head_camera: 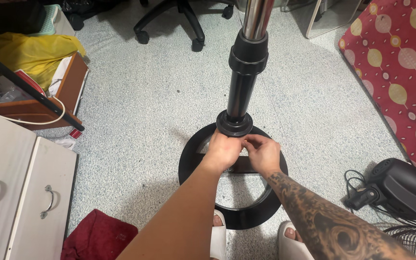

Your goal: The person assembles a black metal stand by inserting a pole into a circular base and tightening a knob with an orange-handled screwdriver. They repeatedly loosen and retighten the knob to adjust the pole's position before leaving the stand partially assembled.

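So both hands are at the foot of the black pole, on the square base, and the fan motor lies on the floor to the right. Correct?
Not quite: the base is a round ring with a crossbar, not square, as the head view shows. The rest holds: the left hand and right hand are at the foot of the black pole, and the fan motor lies on the floor to the right.

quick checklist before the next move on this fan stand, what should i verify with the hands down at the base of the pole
1. Pole seated upright in the round base: ok, it rises straight from the centre collar.
2. Left hand and right hand both at the foot of the pole: ok.
3. What the fingers are gripping: cannot tell, hidden under the hands.
4. Base flat on the floor: ok, the ring lies level.
5. Feet clear of the base: not ok, the sandals sit at its near edge.
6. Cable clear of the work: ok, it lies beside the fan motor on the right.
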